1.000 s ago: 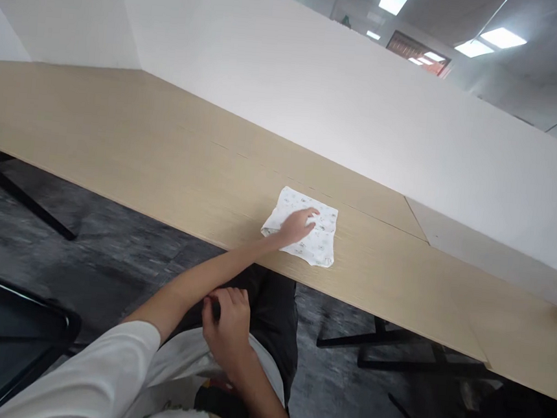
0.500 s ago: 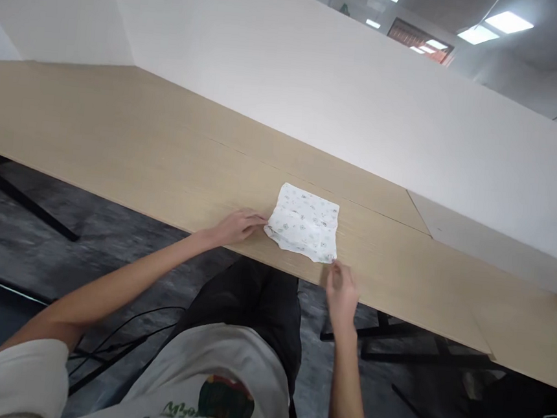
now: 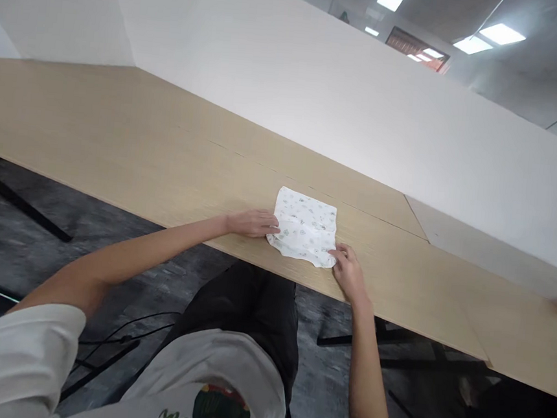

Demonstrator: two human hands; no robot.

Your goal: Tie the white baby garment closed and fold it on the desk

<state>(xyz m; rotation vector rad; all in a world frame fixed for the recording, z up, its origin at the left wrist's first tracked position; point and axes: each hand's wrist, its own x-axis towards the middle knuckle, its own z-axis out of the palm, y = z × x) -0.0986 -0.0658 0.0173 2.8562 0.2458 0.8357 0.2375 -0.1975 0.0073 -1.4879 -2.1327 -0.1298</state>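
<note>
Folded cloth, white with a small print, is laid flat near the front edge of the wooden surface, roughly square, near edge slightly wavy.

Step in hand, as judged: the cloth is being taken up at its two near corners, for a further fold or an unfold; which of the two cannot be told.

Left hand is laid flat on the surface, fingertips touching the cloth's left edge. Fingers are extended, not curled; nothing is pinched as far as can be seen. Grip is read as released, contact only.

Right hand is set at the cloth's near right corner, fingers bent toward it. Whether the corner is actually pinched is not resolved from this angle; grip state there cannot be told.

Next move, as judged: a firm pinch is needed at both corners before any lift, with the layers kept aligned so the stack is not skewed.

Further out: a white partition is stood along the back of the surface; dark floor is seen below the front edge.
</note>
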